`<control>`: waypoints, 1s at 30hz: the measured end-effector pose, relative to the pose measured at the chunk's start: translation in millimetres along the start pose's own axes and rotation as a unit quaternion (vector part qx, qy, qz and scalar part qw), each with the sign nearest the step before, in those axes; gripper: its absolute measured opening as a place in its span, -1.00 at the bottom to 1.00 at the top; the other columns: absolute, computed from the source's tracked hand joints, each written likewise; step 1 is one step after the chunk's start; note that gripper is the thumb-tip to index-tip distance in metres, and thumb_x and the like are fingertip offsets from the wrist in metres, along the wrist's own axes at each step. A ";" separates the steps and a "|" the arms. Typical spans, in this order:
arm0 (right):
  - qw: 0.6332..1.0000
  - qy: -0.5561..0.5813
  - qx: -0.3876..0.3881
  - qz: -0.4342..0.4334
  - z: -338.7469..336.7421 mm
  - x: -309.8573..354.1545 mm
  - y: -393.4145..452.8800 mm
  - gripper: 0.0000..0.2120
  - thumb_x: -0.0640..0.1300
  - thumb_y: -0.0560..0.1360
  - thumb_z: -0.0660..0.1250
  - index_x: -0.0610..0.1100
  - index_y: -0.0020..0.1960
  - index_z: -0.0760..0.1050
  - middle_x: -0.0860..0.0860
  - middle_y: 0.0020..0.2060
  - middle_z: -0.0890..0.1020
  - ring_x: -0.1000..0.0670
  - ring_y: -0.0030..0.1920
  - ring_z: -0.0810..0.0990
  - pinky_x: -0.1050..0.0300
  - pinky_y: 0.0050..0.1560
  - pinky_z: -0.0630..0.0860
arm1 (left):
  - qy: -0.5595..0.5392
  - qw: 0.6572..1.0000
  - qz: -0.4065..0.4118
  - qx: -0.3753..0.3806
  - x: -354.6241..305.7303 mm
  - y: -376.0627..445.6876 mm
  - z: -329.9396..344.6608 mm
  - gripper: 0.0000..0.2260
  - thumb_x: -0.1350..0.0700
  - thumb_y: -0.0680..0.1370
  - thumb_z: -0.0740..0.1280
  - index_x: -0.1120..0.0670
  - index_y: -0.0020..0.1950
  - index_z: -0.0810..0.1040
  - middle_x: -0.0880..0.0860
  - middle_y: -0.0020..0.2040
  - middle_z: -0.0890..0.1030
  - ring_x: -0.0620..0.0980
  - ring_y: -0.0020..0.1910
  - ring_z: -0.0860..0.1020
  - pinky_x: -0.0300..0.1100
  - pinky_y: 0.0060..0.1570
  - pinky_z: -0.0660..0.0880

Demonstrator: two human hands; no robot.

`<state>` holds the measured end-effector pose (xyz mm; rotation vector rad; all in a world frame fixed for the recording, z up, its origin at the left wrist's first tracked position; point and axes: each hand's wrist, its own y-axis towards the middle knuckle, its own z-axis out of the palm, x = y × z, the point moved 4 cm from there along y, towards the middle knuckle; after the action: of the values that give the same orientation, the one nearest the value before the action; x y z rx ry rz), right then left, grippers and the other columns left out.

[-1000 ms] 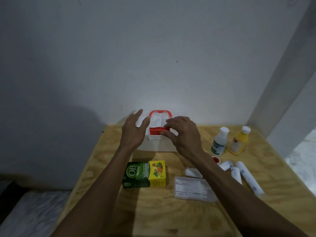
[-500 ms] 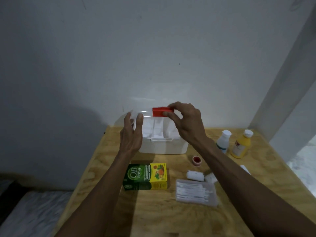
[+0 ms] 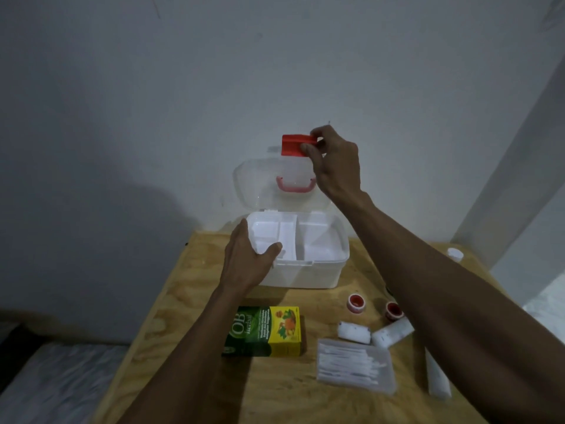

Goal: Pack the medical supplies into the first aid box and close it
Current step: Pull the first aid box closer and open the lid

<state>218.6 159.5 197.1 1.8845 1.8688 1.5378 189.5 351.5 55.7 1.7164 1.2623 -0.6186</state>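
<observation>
The only writing that can be read is on the green and yellow carton (image 3: pixel 263 331), lying flat near the middle of the wooden table (image 3: pixel 183 301): large pale letters "OB" with a smaller word under them that looks like "Herbal", beside a picture of fruit or leaves on the yellow end. The smaller print on it is too blurred to read.

The white first aid box (image 3: pixel 305 272) stands at the far edge of the table against the wall, open, with a white divided tray (image 3: pixel 275 237) showing inside. Its clear lid (image 3: pixel 263 182) stands upright behind it, a red handle (image 3: pixel 296 187) visible through the plastic.

The right hand (image 3: pixel 334 162) is raised above the box, thumb and fingers pinched on the red latch (image 3: pixel 295 145) at the lid's top edge. The left hand (image 3: pixel 249 260) rests on the box's near left corner, fingers loosely curled over the rim, thumb touching the tray's edge.

On the near right side of the table lie two small red-capped pots (image 3: pixel 356 302), two white bandage rolls (image 3: pixel 354 332), a clear packet of cotton swabs (image 3: pixel 354 365) and a white tube (image 3: pixel 437 377). A white bottle cap (image 3: pixel 455 254) shows at the far right, past the right forearm.
</observation>
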 end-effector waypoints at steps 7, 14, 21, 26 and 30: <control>0.999 -0.039 -0.024 -0.020 12.3 -11.1 10.6 -0.74 -0.07 0.59 0.29 -0.18 0.21 0.53 -0.17 0.01 0.63 -0.16 0.01 0.59 -0.07 0.05 0.52 | -0.006 1.000 -0.005 -0.001 1.5 -3.4 0.1 -0.41 0.03 0.45 0.47 0.00 0.43 0.35 0.00 0.30 0.50 -0.06 0.22 0.46 -0.21 0.12 0.41; 0.989 -0.131 -0.022 -0.063 20.2 -16.3 5.3 -0.63 0.05 0.63 0.18 -0.10 0.34 0.50 -0.17 0.13 0.57 -0.18 0.11 0.51 -0.09 0.13 0.47 | 0.009 1.000 -0.005 0.008 2.9 -2.3 -0.3 -0.43 0.03 0.45 0.46 0.00 0.42 0.35 -0.02 0.27 0.48 -0.15 0.15 0.39 -0.23 0.07 0.36; 0.973 -0.213 -0.001 -0.084 22.1 -21.9 3.8 -0.58 0.11 0.64 0.13 -0.05 0.43 0.38 -0.17 0.21 0.49 -0.19 0.13 0.48 -0.08 0.10 0.46 | 0.030 0.999 -0.011 0.022 5.5 -2.0 0.0 -0.44 0.01 0.45 0.45 0.00 0.39 0.35 -0.03 0.24 0.48 -0.13 0.12 0.38 -0.21 0.04 0.36; 0.975 -0.209 0.014 -0.074 21.3 -21.9 4.5 -0.57 0.13 0.64 0.10 -0.02 0.44 0.35 -0.16 0.23 0.48 -0.18 0.15 0.47 -0.10 0.12 0.46 | 0.028 0.999 -0.019 0.024 5.0 -2.7 0.9 -0.45 0.01 0.46 0.44 0.02 0.40 0.35 0.04 0.29 0.49 -0.01 0.22 0.44 -0.18 0.10 0.38; 0.978 -0.198 0.029 -0.063 16.6 -22.1 3.6 -0.52 0.17 0.63 0.11 -0.01 0.48 0.30 -0.16 0.29 0.45 -0.17 0.21 0.46 -0.11 0.17 0.44 | 0.033 0.999 -0.021 0.024 3.9 -1.9 1.2 -0.46 0.01 0.46 0.44 0.05 0.40 0.37 0.06 0.31 0.49 0.04 0.28 0.44 -0.17 0.16 0.37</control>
<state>237.4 150.6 178.7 1.8819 1.8210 0.9897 189.3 352.5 51.4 1.7664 1.3429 -0.6260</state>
